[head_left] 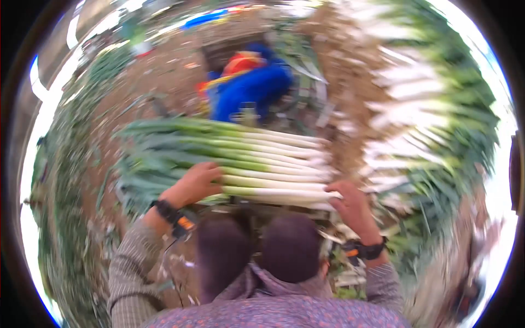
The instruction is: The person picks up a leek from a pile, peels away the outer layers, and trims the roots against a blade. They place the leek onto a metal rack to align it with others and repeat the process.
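A row of leeks (262, 164) lies side by side in front of my knees, green leaves to the left and white root ends to the right. My left hand (196, 185) is closed on the nearest leek (279, 193), where its stem turns green; the fingertips are partly hidden. At the white end of that same leek, my right hand (353, 206) grips with thumb and fingers. Both wrists wear dark straps with small orange-marked devices.
Beyond the row sits a blue bundle (251, 87) with red and yellow parts. Many more leeks (415, 109) are piled along the right, roots facing inward. Leaf scraps (65, 218) cover the ground at left. Bare soil (344, 65) shows between. The outer view is blurred.
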Tool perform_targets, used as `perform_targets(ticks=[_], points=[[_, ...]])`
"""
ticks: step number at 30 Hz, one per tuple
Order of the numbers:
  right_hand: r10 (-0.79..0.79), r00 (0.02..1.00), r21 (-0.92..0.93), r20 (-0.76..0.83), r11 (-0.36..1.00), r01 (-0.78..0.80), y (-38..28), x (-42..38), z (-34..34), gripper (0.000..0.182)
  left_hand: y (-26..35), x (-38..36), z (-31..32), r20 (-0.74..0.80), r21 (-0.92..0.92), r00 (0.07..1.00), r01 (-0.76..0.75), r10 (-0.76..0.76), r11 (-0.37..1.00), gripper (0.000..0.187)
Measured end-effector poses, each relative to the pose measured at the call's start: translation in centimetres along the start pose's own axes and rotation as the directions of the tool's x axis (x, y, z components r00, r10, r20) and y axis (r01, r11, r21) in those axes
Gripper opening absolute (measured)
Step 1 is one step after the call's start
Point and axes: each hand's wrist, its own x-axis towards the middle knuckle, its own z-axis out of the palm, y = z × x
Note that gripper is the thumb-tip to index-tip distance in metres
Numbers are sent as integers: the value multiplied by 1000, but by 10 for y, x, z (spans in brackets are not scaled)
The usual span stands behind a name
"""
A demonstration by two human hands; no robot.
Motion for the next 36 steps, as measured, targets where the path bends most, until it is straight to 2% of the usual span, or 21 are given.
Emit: perform_targets(ticks=[2,3,4,6,7,9,10,11,12,14,15,18,21,22,23,25,28,32,33,34,36], points=[[309,947,232,-92,931,-282,8,-53,-1,21,-3,0,13,-11,52,998,-65,65,997,18],[430,900,274,-73,876,-397,14,-85,4,20,-7,2,14,41,7,997,63,-64,998,19],[528,847,326,-52,811,-485,27,-113,9,19,0,6,10,79,-13,994,78,-76,997,20],[738,663,547,129,505,-668,64,-185,41,19,15,9,5,117,-71,977,189,-181,979,20],[794,592,554,137,434,-710,93,-226,62,19,12,12,5,146,-67,975,179,-168,982,20],[914,361,726,185,120,-677,115,-280,81,19,13,21,2,237,-67,946,244,-222,967,22],[940,247,786,236,-36,-617,127,-301,90,19,19,25,-3,271,-69,929,280,-252,958,23],[949,220,865,226,-92,-493,145,-322,101,19,17,28,-5,304,-29,913,295,-272,955,23],[981,135,870,142,-59,-489,151,-326,104,20,12,31,-6,337,12,895,307,-292,952,23],[996,71,897,60,-23,-441,176,-333,109,22,9,42,-6,404,118,855,305,-326,945,23],[994,99,837,54,9,-546,193,-337,107,23,9,49,-7,433,182,832,296,-346,938,23],[1000,-4,779,-29,20,-627,242,-323,116,25,6,58,-6,461,258,805,281,-374,924,24],[877,284,237,-387,392,-889,293,-294,120,28,1,54,-6,433,218,824,297,-365,930,26],[828,350,122,-438,440,-890,306,-281,120,30,3,54,-6,413,208,823,332,-390,920,27],[860,361,-6,-361,385,-923,320,-262,116,25,13,56,-6,395,197,819,367,-417,909,28],[739,551,-261,-387,485,-835,340,-234,124,24,15,52,-1,344,129,807,467,-481,875,30],[905,339,-381,-258,228,-896,337,-179,104,26,20,57,-2,369,165,815,415,-446,895,29],[871,415,-484,-263,254,-838,364,-182,116,25,21,59,1,366,161,825,399,-430,903,33],[875,445,-511,-190,299,-806,363,-185,112,25,15,63,-1,417,205,827,319,-378,925,36],[871,476,-533,-116,350,-770,361,-188,107,25,12,66,-6,493,218,737,410,-462,886,37],[839,530,-159,-122,510,-845,326,-198,82,26,37,86,-15,613,277,517,568,-597,775,40]])
